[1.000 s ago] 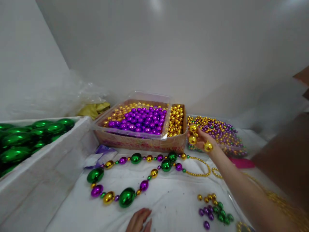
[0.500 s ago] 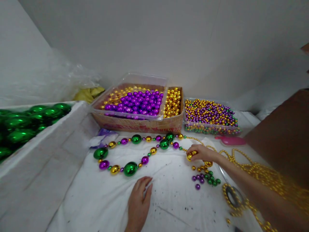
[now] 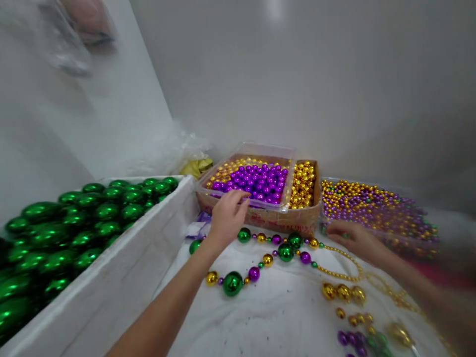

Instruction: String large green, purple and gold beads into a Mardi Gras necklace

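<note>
My left hand (image 3: 227, 216) reaches forward to the front edge of the clear tray of purple beads (image 3: 256, 179), fingers curled but apart, holding nothing I can see. My right hand (image 3: 356, 239) lies low over the white cloth by the tray of small mixed beads (image 3: 375, 204); it is blurred and its fingers look loosely spread. A strung necklace of large green, purple and gold beads (image 3: 260, 255) lies between the hands. Three gold beads (image 3: 344, 292) sit on the cloth below my right hand.
A white box full of big green beads (image 3: 74, 228) fills the left side. A cardboard box (image 3: 282, 218) holds gold beads (image 3: 302, 182) beside the purple tray. Loose small beads (image 3: 362, 337) and a gold bead strand (image 3: 394, 295) lie at the right. Yellow bag (image 3: 197, 166) at the back.
My left hand rose off the cloth and reached forward to the purple bead tray. My right hand let the gold beads down on the cloth and moved toward the mixed bead tray. The view swung left.
</note>
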{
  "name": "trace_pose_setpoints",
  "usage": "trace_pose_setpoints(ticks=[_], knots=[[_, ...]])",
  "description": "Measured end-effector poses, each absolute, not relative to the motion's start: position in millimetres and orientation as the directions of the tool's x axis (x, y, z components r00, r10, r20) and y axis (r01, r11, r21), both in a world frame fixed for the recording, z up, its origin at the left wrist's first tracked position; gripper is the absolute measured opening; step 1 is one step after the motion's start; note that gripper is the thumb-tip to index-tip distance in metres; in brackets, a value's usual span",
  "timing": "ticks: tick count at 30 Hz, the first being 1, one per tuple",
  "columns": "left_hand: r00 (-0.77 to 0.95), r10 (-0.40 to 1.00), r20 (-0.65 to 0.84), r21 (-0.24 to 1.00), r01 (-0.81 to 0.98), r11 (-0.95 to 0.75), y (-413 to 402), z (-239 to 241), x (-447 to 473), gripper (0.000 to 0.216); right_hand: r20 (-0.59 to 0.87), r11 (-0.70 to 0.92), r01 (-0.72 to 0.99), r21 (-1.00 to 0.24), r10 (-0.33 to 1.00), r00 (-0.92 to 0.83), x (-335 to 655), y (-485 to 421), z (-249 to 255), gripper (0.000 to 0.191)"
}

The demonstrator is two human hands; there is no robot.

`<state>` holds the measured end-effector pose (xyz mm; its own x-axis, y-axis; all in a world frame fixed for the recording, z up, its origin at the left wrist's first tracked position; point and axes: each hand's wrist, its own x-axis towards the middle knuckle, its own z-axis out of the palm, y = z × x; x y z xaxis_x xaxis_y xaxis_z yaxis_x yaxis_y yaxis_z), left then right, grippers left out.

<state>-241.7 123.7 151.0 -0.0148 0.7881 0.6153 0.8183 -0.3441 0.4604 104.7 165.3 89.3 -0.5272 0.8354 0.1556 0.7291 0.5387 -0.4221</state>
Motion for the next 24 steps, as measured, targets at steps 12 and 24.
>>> trace_pose_setpoints(ticks=[12, 24], knots=[[0.411, 0.895, -0.173, 0.414, 0.855, -0.312, 265.4, 155.6, -201.8, 0.053, -0.267, 0.531, 0.816, -0.23, 0.772, -0.577, -12.8, 308.5, 116.3, 0.023], [0.373, 0.83, -0.415, 0.174, 0.928, -0.33, 265.6, 160.0, -191.2, 0.044, 0.059, 0.488, 0.831, -0.269, 0.869, -0.491, -3.2, 306.7, 123.9, 0.025]])
